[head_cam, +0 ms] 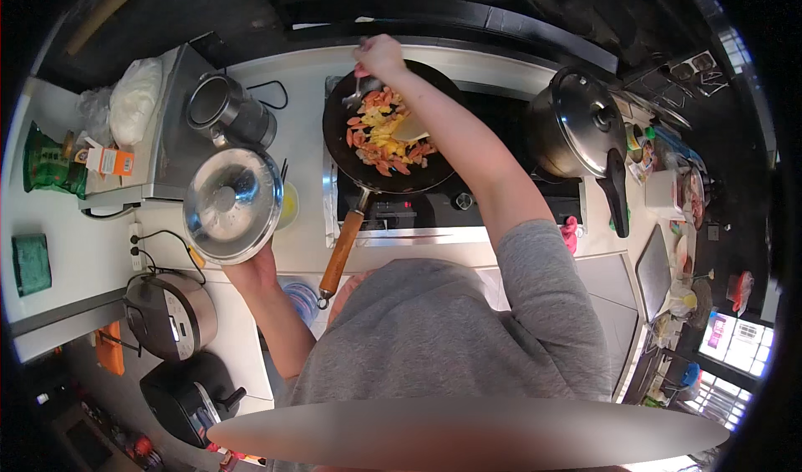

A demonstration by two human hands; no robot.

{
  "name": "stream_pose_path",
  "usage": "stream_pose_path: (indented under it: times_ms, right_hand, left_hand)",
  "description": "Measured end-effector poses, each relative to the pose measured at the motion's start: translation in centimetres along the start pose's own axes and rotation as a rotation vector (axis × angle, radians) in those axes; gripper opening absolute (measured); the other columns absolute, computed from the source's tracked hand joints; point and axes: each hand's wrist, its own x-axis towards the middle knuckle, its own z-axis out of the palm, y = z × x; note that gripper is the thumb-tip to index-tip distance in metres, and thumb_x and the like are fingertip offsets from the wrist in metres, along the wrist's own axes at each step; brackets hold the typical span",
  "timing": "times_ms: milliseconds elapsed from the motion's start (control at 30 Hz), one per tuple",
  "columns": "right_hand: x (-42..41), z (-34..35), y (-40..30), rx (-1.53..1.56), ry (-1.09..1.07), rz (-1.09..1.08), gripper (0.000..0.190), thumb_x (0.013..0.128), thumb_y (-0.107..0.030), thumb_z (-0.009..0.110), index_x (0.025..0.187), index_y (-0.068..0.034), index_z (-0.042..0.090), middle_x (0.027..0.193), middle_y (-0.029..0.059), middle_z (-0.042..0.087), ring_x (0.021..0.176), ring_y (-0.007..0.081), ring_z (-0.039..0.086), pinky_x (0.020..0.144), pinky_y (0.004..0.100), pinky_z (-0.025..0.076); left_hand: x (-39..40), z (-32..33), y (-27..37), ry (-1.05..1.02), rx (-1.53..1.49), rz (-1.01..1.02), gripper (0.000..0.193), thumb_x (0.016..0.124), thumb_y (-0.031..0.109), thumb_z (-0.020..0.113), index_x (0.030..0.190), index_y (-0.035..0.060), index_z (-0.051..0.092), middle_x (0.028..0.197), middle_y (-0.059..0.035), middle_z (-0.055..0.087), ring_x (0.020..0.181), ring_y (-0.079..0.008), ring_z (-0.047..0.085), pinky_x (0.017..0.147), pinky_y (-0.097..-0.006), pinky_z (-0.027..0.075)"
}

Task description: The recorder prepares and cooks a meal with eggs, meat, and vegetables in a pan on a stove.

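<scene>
My right hand [381,57] is over the far side of a black frying pan [341,152], gripping a small spoon [354,96] with a pinkish handle. The spoon's bowl points down, but whether it holds anything is too blurred to tell. In the pan lie scrambled egg [382,130] and thin orange-pink slices [396,166]. A pale spatula [410,127] also rests there, partly behind my right forearm. My left hand [260,264] holds a round, shiny steel lid or lidded vessel [233,206] above the counter; its underside is hidden.
The pan's wooden handle [342,253] sticks out over the counter's front edge. A pressure cooker [573,127] stands at right on the cooktop [432,212]. Left are a metal jug [235,112], a yellowish cup [289,207], a power strip [135,249] with cables and a rice cooker [169,315].
</scene>
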Motion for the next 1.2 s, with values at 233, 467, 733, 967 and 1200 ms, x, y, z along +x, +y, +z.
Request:
stream_pose_path:
  times_ms: [233,467,733,967,1200]
  right_hand:
    - [0.2,-5.6,3.1,0.266,0.161,0.180,0.022,0.087,-0.014,0.062,0.088,0.008,0.066,0.065,0.0124,0.070,0.057,0.0179,0.070,0.057,0.0267,0.057]
    - [-3.6,-11.6,5.5,0.348,0.326,0.124,0.027,0.088,-0.016,0.066,0.078,0.009,0.067,0.067,0.0121,0.070,0.059,0.0172,0.070,0.056,0.0265,0.058]
    - [-10.3,-16.0,6.5,0.128,0.302,0.091,0.027,0.090,-0.018,0.067,0.080,0.008,0.067,0.074,0.0128,0.071,0.062,0.0161,0.070,0.059,0.0251,0.058]
    - [-12.2,-18.3,6.9,0.125,0.212,0.213,0.033,0.089,-0.019,0.067,0.074,0.009,0.067,0.071,0.0141,0.070,0.061,0.0177,0.070,0.057,0.0268,0.058]
    - [-11.6,-18.7,5.7,0.040,0.144,0.251,0.031,0.090,-0.018,0.066,0.074,0.009,0.067,0.071,0.0135,0.069,0.061,0.0179,0.070,0.058,0.0264,0.058]
  left_hand:
    - [0.0,-1.2,0.6,0.019,0.048,0.070,0.042,0.096,0.020,0.056,0.132,0.0003,0.048,0.137,-0.0151,0.050,0.126,-0.0273,0.048,0.112,-0.0431,0.037]
    - [0.0,-1.4,-0.5,0.069,0.046,0.018,0.049,0.098,0.023,0.053,0.139,0.0012,0.038,0.140,-0.0177,0.045,0.126,-0.0334,0.049,0.103,-0.0495,0.047]
    - [0.4,-0.9,-1.4,-0.053,0.051,0.003,0.045,0.098,0.019,0.052,0.137,0.0006,0.041,0.138,-0.0170,0.048,0.125,-0.0305,0.050,0.106,-0.0473,0.045]
    - [0.4,-0.9,-1.7,-0.151,-0.032,-0.031,0.043,0.098,0.018,0.053,0.135,-0.0005,0.043,0.137,-0.0175,0.049,0.125,-0.0300,0.050,0.107,-0.0464,0.044]
    - [0.0,-1.6,-1.3,-0.115,0.038,0.009,0.044,0.098,0.018,0.053,0.136,-0.0006,0.043,0.137,-0.0182,0.049,0.125,-0.0307,0.050,0.107,-0.0463,0.044]
